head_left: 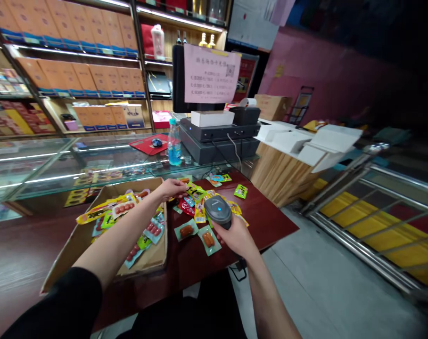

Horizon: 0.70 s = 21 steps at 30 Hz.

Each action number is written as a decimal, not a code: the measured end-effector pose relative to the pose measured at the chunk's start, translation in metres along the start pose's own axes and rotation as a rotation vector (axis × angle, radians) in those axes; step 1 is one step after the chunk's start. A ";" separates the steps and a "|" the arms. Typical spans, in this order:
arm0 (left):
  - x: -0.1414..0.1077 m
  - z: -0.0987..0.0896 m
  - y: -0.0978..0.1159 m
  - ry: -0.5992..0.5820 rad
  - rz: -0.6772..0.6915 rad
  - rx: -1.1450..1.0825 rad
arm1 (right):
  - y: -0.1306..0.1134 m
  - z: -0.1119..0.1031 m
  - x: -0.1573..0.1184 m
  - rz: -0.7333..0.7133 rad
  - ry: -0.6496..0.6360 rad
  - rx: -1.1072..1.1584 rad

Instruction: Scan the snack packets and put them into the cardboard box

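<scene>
My left hand [174, 189] pinches the edge of a yellow-green snack packet [195, 191] above a pile of small packets. Wrapped in my right hand [237, 233] is a dark grey handheld scanner [217, 209] with a blue light on top, held over yellow packets [200, 211]. Two clear packets of brown sausages [186, 230] [209, 239] lie just left of the scanner, on the dark red table [270, 226]. Under my left forearm stands an open cardboard box [157, 261] holding several colourful packets and packed sausages. One green packet [240, 190] lies apart at the right.
Behind the table is a glass counter [129, 162] with a blue-capped bottle [174, 143], a mouse [157, 141] on a red mat and a black register [219, 136]. A metal railing [369, 221] stands at the right. Shelves of orange boxes [90, 80] rise behind.
</scene>
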<state>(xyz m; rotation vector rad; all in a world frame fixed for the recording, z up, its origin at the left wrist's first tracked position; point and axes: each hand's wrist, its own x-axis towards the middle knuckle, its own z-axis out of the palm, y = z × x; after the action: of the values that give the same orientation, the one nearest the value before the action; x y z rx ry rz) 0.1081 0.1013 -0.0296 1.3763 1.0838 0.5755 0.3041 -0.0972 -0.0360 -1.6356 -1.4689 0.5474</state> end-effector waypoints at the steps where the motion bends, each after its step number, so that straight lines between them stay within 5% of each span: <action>1: -0.009 -0.008 -0.002 0.033 -0.028 -0.081 | -0.004 0.007 0.002 -0.034 -0.011 -0.004; 8: -0.052 -0.043 -0.011 0.137 0.005 -0.441 | -0.033 0.042 0.009 -0.106 -0.150 0.048; 21: -0.050 -0.041 -0.007 0.102 0.014 -0.519 | -0.040 0.047 0.012 -0.078 -0.137 0.024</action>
<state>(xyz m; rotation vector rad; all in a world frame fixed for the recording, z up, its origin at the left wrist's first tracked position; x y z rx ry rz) 0.0493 0.0770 -0.0168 0.9091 0.9198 0.8753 0.2466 -0.0737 -0.0261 -1.5408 -1.6130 0.6409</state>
